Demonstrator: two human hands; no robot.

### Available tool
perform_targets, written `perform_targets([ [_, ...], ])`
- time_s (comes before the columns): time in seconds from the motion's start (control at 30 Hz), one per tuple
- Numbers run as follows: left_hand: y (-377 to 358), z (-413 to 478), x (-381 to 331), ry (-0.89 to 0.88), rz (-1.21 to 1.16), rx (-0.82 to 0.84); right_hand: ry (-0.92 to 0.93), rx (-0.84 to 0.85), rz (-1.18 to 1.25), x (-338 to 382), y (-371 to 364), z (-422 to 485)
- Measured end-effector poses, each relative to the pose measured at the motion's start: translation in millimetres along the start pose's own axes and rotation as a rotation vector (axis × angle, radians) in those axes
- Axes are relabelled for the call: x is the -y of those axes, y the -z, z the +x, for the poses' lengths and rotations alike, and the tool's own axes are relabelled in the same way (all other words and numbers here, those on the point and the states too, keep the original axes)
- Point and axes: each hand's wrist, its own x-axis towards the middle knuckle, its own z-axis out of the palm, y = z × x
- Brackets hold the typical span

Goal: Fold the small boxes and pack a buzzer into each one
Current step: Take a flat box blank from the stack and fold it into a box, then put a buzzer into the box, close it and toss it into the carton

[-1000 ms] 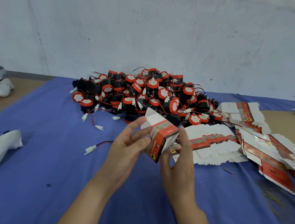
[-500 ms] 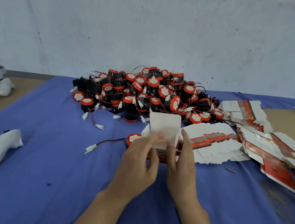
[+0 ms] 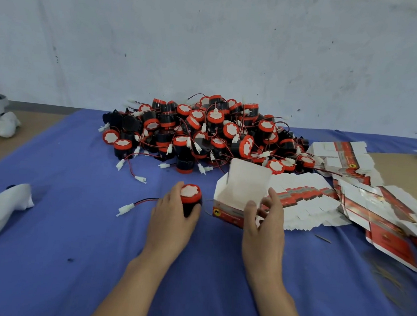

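Worked on blue cloth (image 3: 45, 257), near side of buzzer heap (image 3: 204, 132), left of fanned flat blanks (image 3: 304, 197). Broke off the two-handed fold seen half a second ago. Parked erected box (image 3: 236, 200) on the cloth with lid flap upright, mouth open, seemingly empty. Kept right hand (image 3: 264, 227) on its near wall, fingers curled round the corner. Shifted left hand (image 3: 172, 220) away to clamp round a single buzzer (image 3: 190, 197) just left of the box, with white plug (image 3: 125, 209) trailing leftward. Judged folding finished, loading next.

A small packing workshop is shown. A blue cloth (image 3: 43, 282) is spread over a table, heaped with buzzers (image 3: 204, 132) and flat box blanks (image 3: 349, 198) against a scuffed wall (image 3: 211, 46).
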Motion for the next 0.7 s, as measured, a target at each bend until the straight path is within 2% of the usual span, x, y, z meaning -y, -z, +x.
perform_targets([
  [0.07,5,0,-7,0.012,-0.152,-0.161,-0.005,0.041,-0.003,-2,-2,0],
  [0.17,15,-1,-15,-0.040,-0.158,-0.400,-0.009,0.131,-0.037,-5,-5,3],
  [0.23,19,-2,-16,-0.115,-0.138,-0.455,-0.016,0.203,-0.067,-7,-5,4],
  [0.33,17,-6,-19,-0.265,-0.118,-0.391,-0.026,0.260,-0.069,-5,-6,3],
  [0.5,12,-11,-23,-0.501,-0.070,-0.279,0.229,0.004,0.025,7,-1,-5],
  [0.6,9,-11,-26,-0.664,0.044,-0.250,0.328,0.074,0.108,13,2,-13],
  [0.7,5,-16,-31,-0.832,0.112,-0.210,0.351,0.159,0.110,16,3,-14],
])
